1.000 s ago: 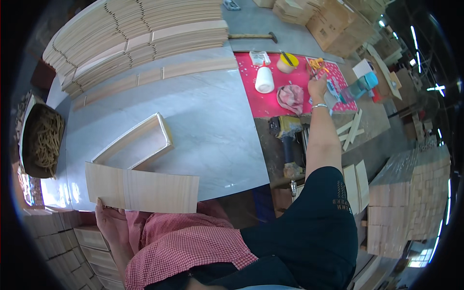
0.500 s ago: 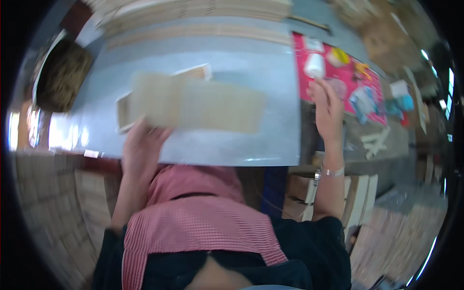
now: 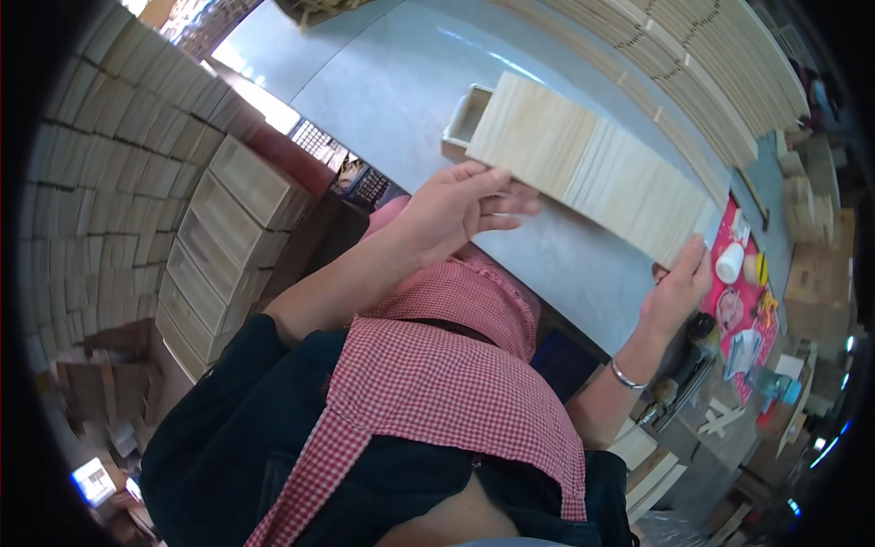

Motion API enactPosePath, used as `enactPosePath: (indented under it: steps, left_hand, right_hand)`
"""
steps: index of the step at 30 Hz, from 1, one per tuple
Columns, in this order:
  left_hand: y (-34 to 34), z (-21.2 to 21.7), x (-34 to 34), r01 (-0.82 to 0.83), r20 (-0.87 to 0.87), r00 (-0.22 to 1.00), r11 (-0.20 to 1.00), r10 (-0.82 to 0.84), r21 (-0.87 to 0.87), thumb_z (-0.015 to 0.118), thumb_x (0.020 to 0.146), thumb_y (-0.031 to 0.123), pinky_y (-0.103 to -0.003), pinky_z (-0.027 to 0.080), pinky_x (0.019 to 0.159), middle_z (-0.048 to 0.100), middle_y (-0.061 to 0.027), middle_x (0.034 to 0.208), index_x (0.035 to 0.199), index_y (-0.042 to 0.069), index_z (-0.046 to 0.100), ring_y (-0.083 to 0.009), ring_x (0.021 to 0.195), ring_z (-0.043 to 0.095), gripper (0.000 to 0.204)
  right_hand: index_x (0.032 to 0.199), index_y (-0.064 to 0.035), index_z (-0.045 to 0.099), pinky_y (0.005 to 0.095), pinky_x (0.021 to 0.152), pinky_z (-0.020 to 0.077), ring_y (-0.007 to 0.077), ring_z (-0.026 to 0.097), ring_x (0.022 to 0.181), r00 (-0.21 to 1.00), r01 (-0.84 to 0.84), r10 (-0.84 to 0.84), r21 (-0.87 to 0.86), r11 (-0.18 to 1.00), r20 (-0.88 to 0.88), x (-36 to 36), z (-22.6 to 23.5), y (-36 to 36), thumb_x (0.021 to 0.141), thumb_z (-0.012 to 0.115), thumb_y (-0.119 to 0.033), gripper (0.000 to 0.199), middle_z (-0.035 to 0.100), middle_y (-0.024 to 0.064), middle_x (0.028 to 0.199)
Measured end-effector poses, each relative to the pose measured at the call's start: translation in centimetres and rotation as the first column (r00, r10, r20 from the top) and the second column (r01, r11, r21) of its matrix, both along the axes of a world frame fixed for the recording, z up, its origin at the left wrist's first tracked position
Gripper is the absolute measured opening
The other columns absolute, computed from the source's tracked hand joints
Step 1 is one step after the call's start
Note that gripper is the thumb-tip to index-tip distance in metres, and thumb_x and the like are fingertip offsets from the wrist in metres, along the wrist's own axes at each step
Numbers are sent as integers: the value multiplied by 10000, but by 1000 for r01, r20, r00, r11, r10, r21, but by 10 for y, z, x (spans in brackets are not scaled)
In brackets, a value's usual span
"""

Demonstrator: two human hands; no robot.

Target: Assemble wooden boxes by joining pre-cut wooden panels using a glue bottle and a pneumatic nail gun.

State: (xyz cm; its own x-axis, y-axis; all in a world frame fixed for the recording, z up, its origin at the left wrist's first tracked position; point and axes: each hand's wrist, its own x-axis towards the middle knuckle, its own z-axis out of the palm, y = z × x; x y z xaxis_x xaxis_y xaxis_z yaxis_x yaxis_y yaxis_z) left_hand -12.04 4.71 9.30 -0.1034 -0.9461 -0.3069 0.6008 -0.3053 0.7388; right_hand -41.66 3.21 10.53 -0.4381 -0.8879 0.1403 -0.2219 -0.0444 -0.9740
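- A person holds a long, pale wooden panel (image 3: 592,169) between two bare hands above a grey worktable (image 3: 392,87), seen from a head-worn camera tilted sharply to one side.
- The left hand (image 3: 456,210) grips the panel's near end: the fingers (image 3: 510,196) are curled under its lower edge and the thumb lies along the edge, pressed against the wood.
- The right hand (image 3: 679,287) closes on the opposite end, the thumb pressed against the panel's corner; the remaining fingers sit behind the wood, so how far they wrap cannot be told.
- The panel spans the whole gap between the two sets of fingers, tilted across the frame and lifted clear of the tabletop.
- Just beyond the left fingers, partly hidden behind the panel, an open wooden box frame (image 3: 465,118) rests on the table.
- Beyond the right fingers lies a red mat (image 3: 756,319) carrying a white cup (image 3: 729,263) and other small items too blurred to identify.
- A silver bracelet (image 3: 627,376) circles the right wrist.
- Far past both sets of fingers, stacks of wooden slats (image 3: 720,73) line the far side of the table.
- On the side of the left forearm, away from the fingers, rows of stacked pale wooden boxes (image 3: 118,173) fill the frame.
- A red checked apron (image 3: 437,383) over dark clothing covers the foreground beneath the arms.
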Motion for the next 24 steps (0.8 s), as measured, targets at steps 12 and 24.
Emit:
enactPosePath:
  steps: [12,24]
  left_hand:
    - [-30,-44,63,25,894,309,937,324,-348,764,866,107,-257,527,708,675,-86,903,1070,-22,744,-133,757,607,243]
    - [-33,-38,60,160,915,110,902,388,-402,751,859,163,-286,511,661,679,-88,863,1003,-11,768,-174,685,619,226]
  right_hand:
    - [881,-11,600,201,472,325,63,386,552,992,-120,121,51,991,-24,36,-8,-60,1043,546,-290,327,508,9,672]
    - [826,36,695,281,574,446,130,494,588,809,-54,50,12,998,-586,12,-36,-68,942,672,-250,310,588,45,637]
